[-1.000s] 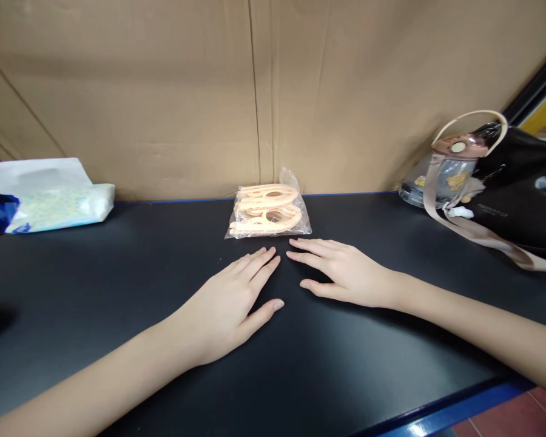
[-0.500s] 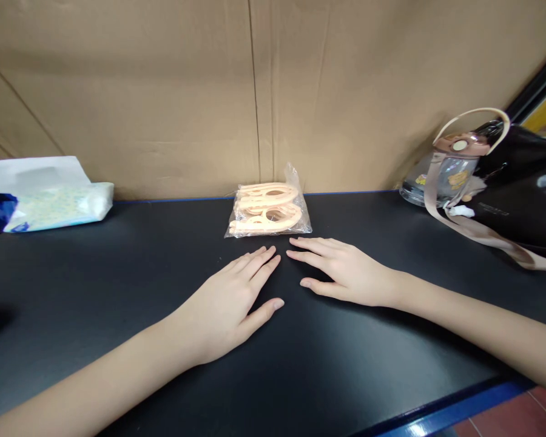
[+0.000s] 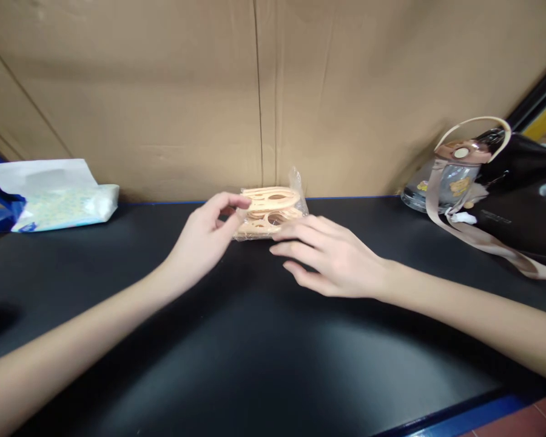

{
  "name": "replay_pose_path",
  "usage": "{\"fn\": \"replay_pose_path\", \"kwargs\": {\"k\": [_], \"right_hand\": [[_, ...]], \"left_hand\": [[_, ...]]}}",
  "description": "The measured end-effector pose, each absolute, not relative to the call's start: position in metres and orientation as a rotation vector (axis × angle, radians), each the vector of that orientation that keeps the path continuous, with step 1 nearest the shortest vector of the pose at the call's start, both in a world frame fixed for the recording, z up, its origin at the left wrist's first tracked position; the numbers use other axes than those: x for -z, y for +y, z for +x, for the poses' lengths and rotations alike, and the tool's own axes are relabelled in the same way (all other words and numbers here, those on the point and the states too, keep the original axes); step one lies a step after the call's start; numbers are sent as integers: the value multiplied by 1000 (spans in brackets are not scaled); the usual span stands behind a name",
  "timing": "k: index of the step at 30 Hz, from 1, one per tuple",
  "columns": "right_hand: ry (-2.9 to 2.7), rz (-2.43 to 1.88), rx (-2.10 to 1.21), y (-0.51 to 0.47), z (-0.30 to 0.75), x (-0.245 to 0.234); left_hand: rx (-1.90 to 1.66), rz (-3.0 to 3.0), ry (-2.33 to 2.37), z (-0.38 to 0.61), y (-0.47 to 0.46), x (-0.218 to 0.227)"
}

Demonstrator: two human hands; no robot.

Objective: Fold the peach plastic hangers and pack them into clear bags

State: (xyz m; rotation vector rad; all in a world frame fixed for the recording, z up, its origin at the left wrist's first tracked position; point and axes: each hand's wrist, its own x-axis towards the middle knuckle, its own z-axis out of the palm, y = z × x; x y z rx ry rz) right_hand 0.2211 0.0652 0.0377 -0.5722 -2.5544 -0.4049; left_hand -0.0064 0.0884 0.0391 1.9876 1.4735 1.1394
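Observation:
A clear plastic bag [image 3: 299, 188] of peach-coloured plastic pieces, which look like folding hangers [image 3: 273, 195], lies at the back of the black table. My left hand [image 3: 209, 227] is at the bag's left end, thumb and index finger curled around its edge in a pinch; the other fingers are partly hidden behind. Over the bag's front right corner hovers my right hand [image 3: 330, 255], its fingers bent a little, spread and slightly blurred. Whether its fingertips touch the plastic I cannot tell.
On the left lies a pack of tissues [image 3: 68, 203]. To the right stand a clear water bottle [image 3: 455, 176] with a carrying strap [image 3: 486, 240] and a black bag [image 3: 523, 194]. A cardboard wall [image 3: 164, 103] rises behind the black table [image 3: 255, 352].
Both hands have lifted from flat on the table. The left has moved forward and curled at the bag's left end; the right has risen over its front right corner.

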Motion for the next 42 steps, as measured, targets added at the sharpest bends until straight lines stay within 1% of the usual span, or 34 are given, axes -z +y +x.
{"fn": "replay_pose_path", "kwargs": {"k": [3,4,6,9,12,15,19,25,29,32,38,42], "right_hand": [[-2656,-633,376,90,201,-59],[-2719,-702,367,99,197,-65],[-2794,-1000,316,115,195,-75],[-2591,-1547,67,135,205,-84],[-2376,-1752,-176,150,221,-82],[-2268,-1750,-506,164,235,-70],[-2053,-1599,-872,173,241,-55],[-1870,-1365,-1114,161,237,-50],[-1673,-1169,-1344,139,238,-49],[-1565,-1075,-1431,115,245,-46],[-1568,-1016,-1417,69,256,-35],[-1479,-1018,-1528,49,247,-27]], "left_hand": [[-1100,1839,1578,-11,126,-49],[-1037,1807,1591,-12,135,-51],[-905,1749,1590,-13,149,-55],[-798,1630,1557,-13,156,-61],[-812,1484,1520,-12,161,-62],[-865,1342,1494,-11,169,-57],[-912,1197,1432,-4,176,-55],[-963,1094,1204,26,153,-65],[-994,1045,1101,38,123,-64],[-980,1023,1094,34,97,-57],[-914,857,996,18,46,-41],[-890,836,977,19,27,-37]]}}
